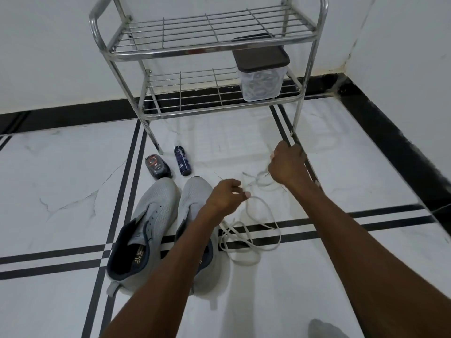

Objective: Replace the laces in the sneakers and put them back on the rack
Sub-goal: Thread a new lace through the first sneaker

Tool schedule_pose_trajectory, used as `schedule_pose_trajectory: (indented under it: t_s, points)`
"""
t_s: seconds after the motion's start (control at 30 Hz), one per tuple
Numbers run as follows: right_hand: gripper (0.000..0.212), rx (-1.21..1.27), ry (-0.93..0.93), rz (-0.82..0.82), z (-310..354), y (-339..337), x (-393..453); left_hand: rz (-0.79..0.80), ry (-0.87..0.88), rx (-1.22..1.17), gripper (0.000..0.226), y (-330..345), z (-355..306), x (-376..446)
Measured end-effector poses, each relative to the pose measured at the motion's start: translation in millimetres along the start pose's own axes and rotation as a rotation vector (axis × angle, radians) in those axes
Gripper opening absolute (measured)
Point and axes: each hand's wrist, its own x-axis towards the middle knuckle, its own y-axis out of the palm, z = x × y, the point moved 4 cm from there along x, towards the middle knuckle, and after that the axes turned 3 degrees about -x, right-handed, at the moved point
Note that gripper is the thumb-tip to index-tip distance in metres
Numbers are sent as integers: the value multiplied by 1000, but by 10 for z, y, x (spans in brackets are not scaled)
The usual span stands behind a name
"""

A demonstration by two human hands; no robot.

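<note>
Right now both hands are on the white laces point(251, 230), which lie in loose loops on the floor point(61, 181) just beside the right shoe. The left hand point(225, 197) pinches a strand between curled fingertips, and the right hand point(288, 164), further out near the front right leg of the rack point(212, 47), is closed round another stretch of it. Both grey sneakers point(156, 215) stand side by side on the floor, eyelets bare, so this looks like sorting the laces out before threading. Next, I'd say, comes finding a free end and feeding it through the lowest eyelets. The tips of the laces are hard to pick out against the pale tile, and whether this is one lace or two I cannot tell. The left forearm covers much of the right shoe. A lidded container point(261, 76) sits at the right end of the lower shelf, its contents blurred.
</note>
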Motion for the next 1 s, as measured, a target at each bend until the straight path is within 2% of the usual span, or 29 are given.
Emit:
schedule_pose_trajectory:
  t_s: [0.03,0.1,0.2,0.27,0.3,0.43,0.53,0.63,0.7,0.83,1.0]
  points:
    - [24,-39,-84,-83,-8,29,-3,-42,-7,66,55,-42,58,4]
    - [10,97,-222,-178,31,62,-36,-143,45,78,44,-157,94,-35]
    - [2,473,-250,-23,179,161,-177,-395,108,218,26,-496,80,-161]
    - [4,645,-219,103,315,274,-282,-534,73,262,27,-757,129,-278]
    - [3,704,-203,161,395,358,-325,-553,26,286,29,-883,181,-336]
    - [16,720,-187,328,629,660,-483,-417,-204,374,52,-1094,418,-502]
    - [11,691,-216,360,759,852,-587,-408,-195,367,60,-1094,484,-584]
    - [9,637,-221,351,842,979,-676,-463,-115,464,50,-1050,488,-606]
    - [10,576,-216,338,837,1026,-703,-490,-67,499,28,-992,457,-603]
    - [6,435,-252,345,777,1095,-718,-416,17,498,14,-864,421,-551]
    - [7,320,-265,300,646,1132,-705,-372,31,425,26,-795,487,-480]
